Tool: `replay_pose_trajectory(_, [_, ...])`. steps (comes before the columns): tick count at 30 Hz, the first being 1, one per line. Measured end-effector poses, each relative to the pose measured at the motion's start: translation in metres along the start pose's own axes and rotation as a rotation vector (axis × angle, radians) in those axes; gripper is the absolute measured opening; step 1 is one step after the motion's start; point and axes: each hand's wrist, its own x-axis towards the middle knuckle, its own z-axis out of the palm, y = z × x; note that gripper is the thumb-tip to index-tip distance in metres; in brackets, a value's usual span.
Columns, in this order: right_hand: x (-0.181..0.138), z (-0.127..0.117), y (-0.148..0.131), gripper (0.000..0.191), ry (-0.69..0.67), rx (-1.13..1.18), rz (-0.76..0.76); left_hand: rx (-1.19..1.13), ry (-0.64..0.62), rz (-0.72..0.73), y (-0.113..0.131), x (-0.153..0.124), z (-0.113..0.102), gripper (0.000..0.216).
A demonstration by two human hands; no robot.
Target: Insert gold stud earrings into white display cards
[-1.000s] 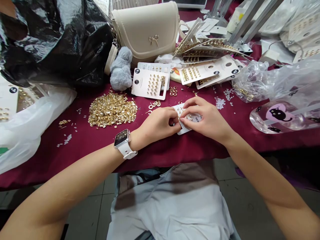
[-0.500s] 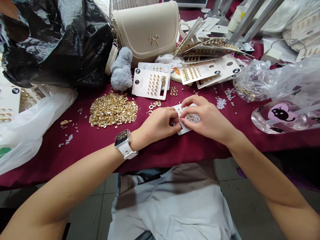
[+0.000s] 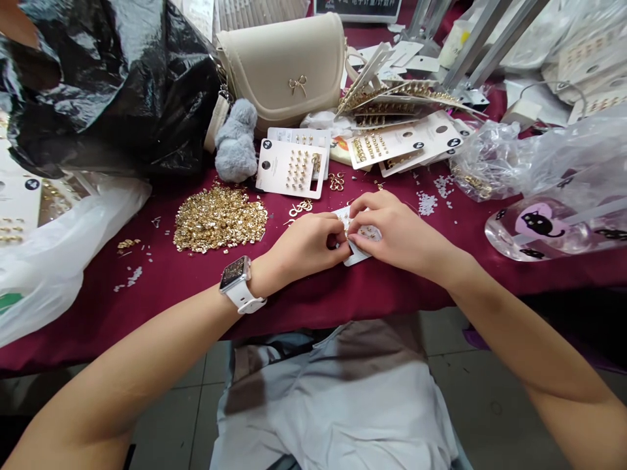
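Note:
My left hand (image 3: pixel 308 246) and my right hand (image 3: pixel 396 234) meet at the middle of the table, with their fingertips pinching a small white earring card (image 3: pixel 356 256). Most of the card is hidden by my fingers, and small gold pieces show on it. A white-strapped smartwatch (image 3: pixel 236 275) sits on my left wrist. Left of my hands lies a heap of loose gold earring pieces (image 3: pixel 219 220). Gold hoop earrings (image 3: pixel 300 208) rest just beyond my left hand. A white card of gold studs (image 3: pixel 290 168) lies farther forward.
The maroon tablecloth (image 3: pixel 147 307) holds a cream handbag (image 3: pixel 279 68), a grey plush charm (image 3: pixel 236 140), and fanned gold earring cards (image 3: pixel 404 147). A black plastic bag (image 3: pixel 112 85) and white plastic bag (image 3: pixel 49 261) fill the left. A clear bag (image 3: pixel 499 163) lies right.
Both hands have shifted slightly left, still pinching the card. The whole scene sits slightly differently in view as my head moves.

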Motion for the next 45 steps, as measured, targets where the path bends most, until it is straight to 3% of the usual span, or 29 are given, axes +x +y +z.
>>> replay_pose_trajectory(6, [0.008,-0.011,0.005,0.013,-0.104,0.012,-0.042,0.036,0.004,0.043,-0.001,-0.002,-0.003,0.014])
replay_pose_trajectory(16, [0.012,-0.014,0.0,0.012,-0.159,-0.062,-0.05,0.075,-0.01,0.045,-0.002,-0.002,-0.002,0.014])
replay_pose_trajectory(23, [0.012,-0.012,-0.006,0.016,-0.095,-0.139,-0.104,0.067,-0.029,0.054,-0.001,-0.003,-0.002,0.014])
replay_pose_trajectory(27, [0.015,-0.012,-0.009,0.017,-0.135,-0.139,-0.138,0.083,-0.027,0.063,-0.002,-0.004,-0.002,0.015])
replay_pose_trajectory(33, [0.034,-0.027,0.007,0.012,-0.221,-0.07,-0.23,0.113,0.001,0.11,-0.004,-0.004,-0.003,0.013])
replay_pose_trajectory(35, [0.043,-0.032,0.019,0.009,-0.149,0.027,-0.211,0.168,-0.006,0.107,-0.003,-0.004,-0.003,0.014])
replay_pose_trajectory(39, [0.054,-0.031,0.039,0.01,0.134,0.102,-0.035,0.308,-0.011,0.124,-0.001,-0.006,-0.004,0.014])
replay_pose_trajectory(45, [0.05,-0.018,0.041,0.011,0.161,0.063,-0.047,0.357,0.182,0.102,-0.006,-0.003,-0.016,0.016])
